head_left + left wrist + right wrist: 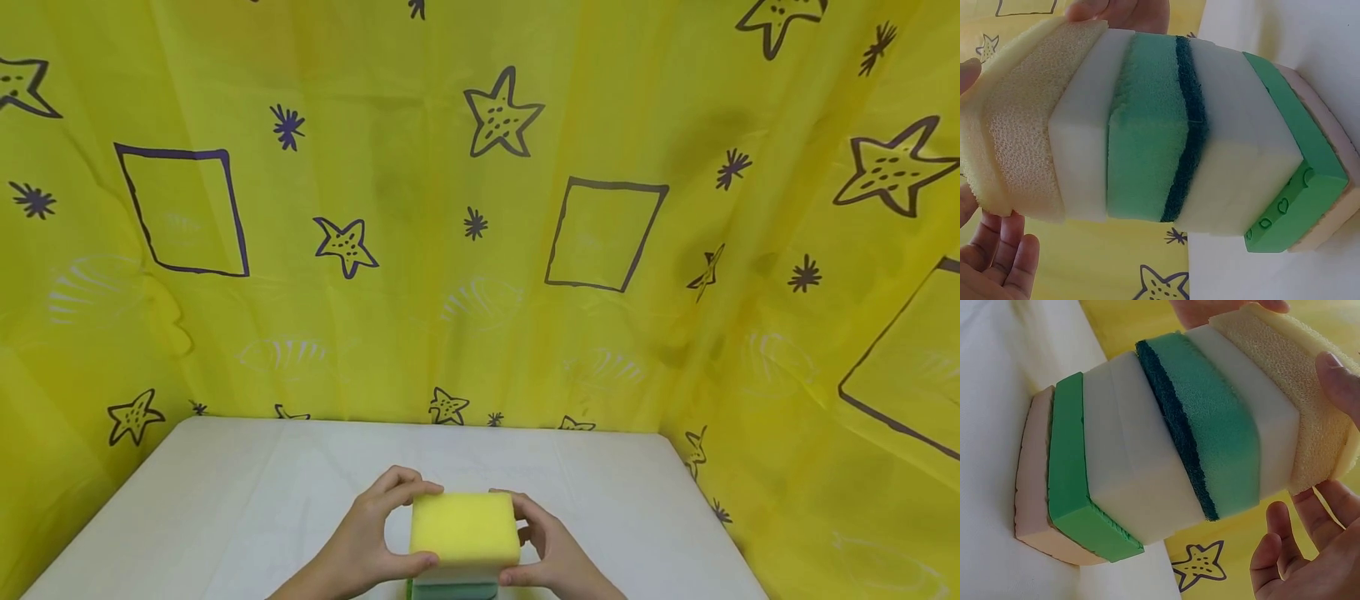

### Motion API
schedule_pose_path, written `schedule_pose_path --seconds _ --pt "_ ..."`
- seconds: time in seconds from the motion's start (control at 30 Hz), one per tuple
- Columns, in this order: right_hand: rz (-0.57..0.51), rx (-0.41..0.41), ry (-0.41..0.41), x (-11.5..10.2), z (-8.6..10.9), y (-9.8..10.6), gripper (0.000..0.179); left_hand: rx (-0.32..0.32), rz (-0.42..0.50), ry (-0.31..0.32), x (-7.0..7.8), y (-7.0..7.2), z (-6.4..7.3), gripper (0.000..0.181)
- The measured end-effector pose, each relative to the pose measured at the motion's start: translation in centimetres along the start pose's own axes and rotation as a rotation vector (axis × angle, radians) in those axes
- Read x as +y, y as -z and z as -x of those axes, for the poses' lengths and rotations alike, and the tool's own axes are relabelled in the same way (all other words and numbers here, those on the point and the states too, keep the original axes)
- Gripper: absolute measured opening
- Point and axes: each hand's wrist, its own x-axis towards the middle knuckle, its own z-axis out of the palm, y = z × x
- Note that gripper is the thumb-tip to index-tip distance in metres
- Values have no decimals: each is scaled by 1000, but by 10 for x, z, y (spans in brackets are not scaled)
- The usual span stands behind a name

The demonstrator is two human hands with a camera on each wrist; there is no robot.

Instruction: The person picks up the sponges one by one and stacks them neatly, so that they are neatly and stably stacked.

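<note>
A yellow sponge (465, 527) tops a tall stack in front of me. My left hand (378, 521) grips its left side, thumb at the near edge and fingers towards the far edge. From the right, my right hand (553, 546) holds it the same way. Under it, in the left wrist view, come a coarse beige sponge layer (1025, 119), a white block (1082, 131), a mint sponge (1144, 137) with a dark scouring pad (1192, 100), more white blocks (1235, 150), a green block (1300, 206) with heart shapes, and a pink block (1329, 219) on the table.
The white table (300, 467) reaches back to a yellow curtain (420, 333) with drawn stars and squares. More of the curtain hangs along the left and right sides.
</note>
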Motion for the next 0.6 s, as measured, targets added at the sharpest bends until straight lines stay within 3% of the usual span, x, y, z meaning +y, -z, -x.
schedule_pose_path --seconds 0.4,0.6 --pt "9 -8 14 -4 1 1 76 9 -17 3 1 0 1 53" --pt "15 5 113 -7 4 5 76 -6 1 36 2 0 1 52"
